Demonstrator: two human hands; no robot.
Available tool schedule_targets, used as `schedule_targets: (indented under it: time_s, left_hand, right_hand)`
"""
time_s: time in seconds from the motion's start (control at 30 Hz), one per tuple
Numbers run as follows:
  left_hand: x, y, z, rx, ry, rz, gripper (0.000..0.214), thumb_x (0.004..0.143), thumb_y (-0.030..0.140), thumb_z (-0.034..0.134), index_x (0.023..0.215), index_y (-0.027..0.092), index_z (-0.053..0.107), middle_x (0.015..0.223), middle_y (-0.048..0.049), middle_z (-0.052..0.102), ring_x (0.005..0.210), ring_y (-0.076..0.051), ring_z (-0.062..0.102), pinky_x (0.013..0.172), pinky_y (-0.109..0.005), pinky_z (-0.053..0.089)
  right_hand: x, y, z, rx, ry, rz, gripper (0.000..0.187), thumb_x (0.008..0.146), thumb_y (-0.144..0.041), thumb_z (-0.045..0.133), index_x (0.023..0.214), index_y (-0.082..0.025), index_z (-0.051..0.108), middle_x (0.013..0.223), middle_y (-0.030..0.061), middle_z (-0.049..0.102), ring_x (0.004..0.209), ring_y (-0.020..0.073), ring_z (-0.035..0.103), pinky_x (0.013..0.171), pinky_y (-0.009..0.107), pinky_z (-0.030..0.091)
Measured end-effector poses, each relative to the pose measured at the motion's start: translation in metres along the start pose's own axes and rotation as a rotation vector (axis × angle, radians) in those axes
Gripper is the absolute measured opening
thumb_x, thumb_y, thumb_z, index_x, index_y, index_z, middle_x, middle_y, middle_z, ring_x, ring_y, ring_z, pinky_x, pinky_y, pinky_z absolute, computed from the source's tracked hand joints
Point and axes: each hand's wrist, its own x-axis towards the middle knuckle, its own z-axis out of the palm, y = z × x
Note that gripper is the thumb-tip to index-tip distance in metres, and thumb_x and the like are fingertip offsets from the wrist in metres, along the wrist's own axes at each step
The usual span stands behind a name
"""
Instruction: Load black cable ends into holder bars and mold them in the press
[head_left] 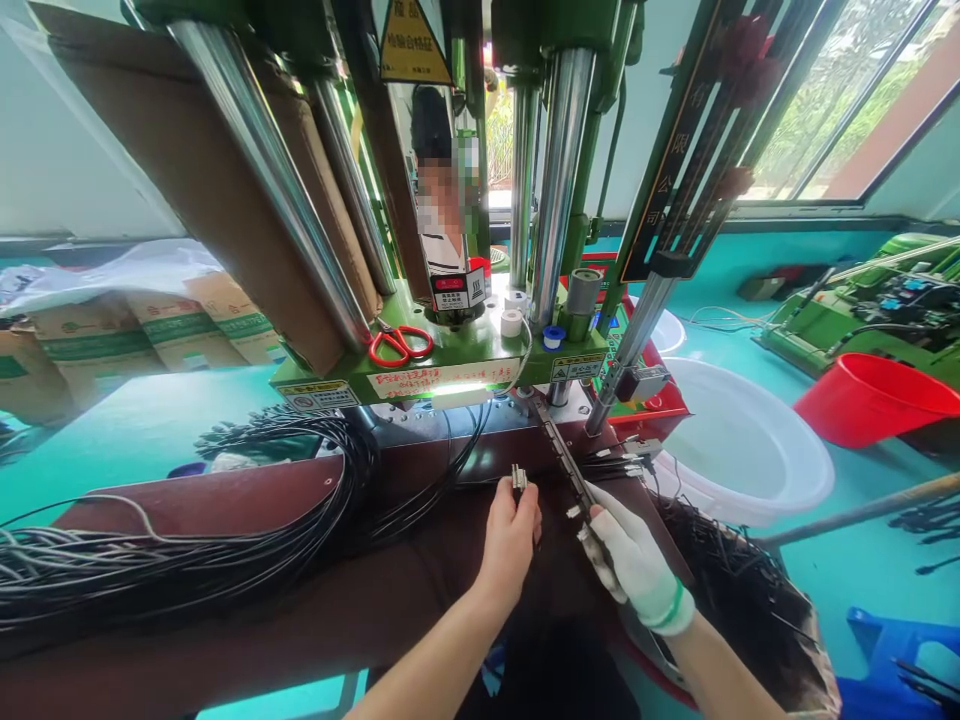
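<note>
Press machine [450, 365]: a green platform on chrome columns [559, 170] is set directly behind the work area, so the lit gap under it faces the hands.
Tabletop [225, 510]: a dark brown surface runs across the front of the machine and carries the cables and both hands.
Cable bundle [225, 570]: black cables are laid in a long loop on the left of the tabletop, with loose ends led toward the machine base, probably to keep them within reach.
White basin [750, 450]: placed just right of the machine; a red basin [870, 400] lies beyond it.
Scrap box [757, 600]: filled with black wire pieces, close beside the right forearm, which narrows the space on that side.
Right hand [634, 565]: gloved; the fingers are wrapped around the near end of the metal strip.
Left hand [510, 540]: bare; the fingers are pinched on the metal plug, which is held upright.
Metal strip [566, 465]: held slanting from the right hand up to the machine base, with cable ends seated along it.
Scissors [400, 345]: red-handled, parked on the platform, clear of the hands.
Metal plug [519, 478]: raised above the tabletop, just left of the strip.
</note>
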Motion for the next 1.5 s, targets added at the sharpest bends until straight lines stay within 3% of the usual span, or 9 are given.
schedule_targets:
  time_s: [0.23, 0.5, 0.73, 1.13, 1.33, 1.5]
  left_hand:
    - [-0.005, 0.006, -0.003, -0.006, -0.287, -0.201, 0.038, 0.063, 0.051, 0.064, 0.063, 0.016, 0.049, 0.035, 0.0113, 0.026, 0.03, -0.003, 0.019, 0.031, -0.018, 0.017]
    - [-0.006, 0.007, -0.007, 0.044, -0.359, -0.206, 0.035, 0.066, 0.047, 0.062, 0.06, 0.015, 0.05, 0.033, 0.0108, 0.027, 0.029, -0.002, 0.019, 0.031, -0.019, 0.018]
    - [-0.006, 0.014, -0.008, 0.113, -0.305, -0.182, 0.031, 0.065, 0.042, 0.061, 0.056, 0.016, 0.047, 0.032, 0.0112, 0.025, 0.03, -0.002, 0.018, 0.031, -0.018, 0.018]
    - [-0.003, 0.002, -0.007, 0.132, -0.269, -0.123, 0.034, 0.068, 0.045, 0.059, 0.059, 0.016, 0.046, 0.035, 0.0108, 0.024, 0.032, -0.002, 0.018, 0.034, -0.018, 0.011]
    - [0.005, 0.012, -0.013, 0.004, -0.075, -0.122, 0.04, 0.071, 0.061, 0.048, 0.078, 0.024, 0.034, 0.04, 0.0142, 0.027, 0.028, -0.002, 0.016, 0.03, -0.013, 0.01]
    - [0.006, 0.014, -0.015, -0.015, -0.222, -0.173, 0.041, 0.065, 0.052, 0.061, 0.071, 0.022, 0.033, 0.037, 0.0151, 0.023, 0.028, -0.001, 0.012, 0.029, -0.014, 0.008]
  right_hand:
    - [0.001, 0.005, -0.01, -0.003, -0.135, 0.023, 0.055, 0.083, -0.049, 0.045, 0.128, -0.018, 0.038, 0.054, -0.005, 0.046, 0.029, 0.002, 0.031, 0.024, 0.012, 0.022]
    - [0.001, 0.0, -0.013, -0.061, -0.183, 0.052, 0.057, 0.083, -0.049, 0.043, 0.13, -0.017, 0.037, 0.052, -0.0057, 0.043, 0.03, 0.0025, 0.029, 0.025, 0.012, 0.022]
    - [0.002, 0.004, -0.009, -0.113, -0.228, -0.01, 0.065, 0.08, -0.054, 0.045, 0.13, -0.014, 0.035, 0.051, -0.0063, 0.04, 0.034, 0.003, 0.028, 0.027, 0.012, 0.023]
    - [0.0, 0.007, -0.003, -0.176, -0.182, -0.056, 0.065, 0.081, -0.052, 0.045, 0.131, -0.013, 0.035, 0.052, -0.0063, 0.035, 0.04, 0.0054, 0.028, 0.031, 0.016, 0.026]
    - [0.003, 0.005, -0.006, -0.093, -0.127, 0.049, 0.067, 0.079, -0.054, 0.046, 0.133, -0.016, 0.033, 0.051, -0.0058, 0.042, 0.031, 0.0028, 0.027, 0.027, 0.014, 0.022]
    - [0.004, 0.002, -0.01, -0.064, -0.174, 0.083, 0.069, 0.078, -0.053, 0.05, 0.134, -0.019, 0.029, 0.053, -0.0055, 0.043, 0.035, 0.0034, 0.03, 0.026, 0.012, 0.024]
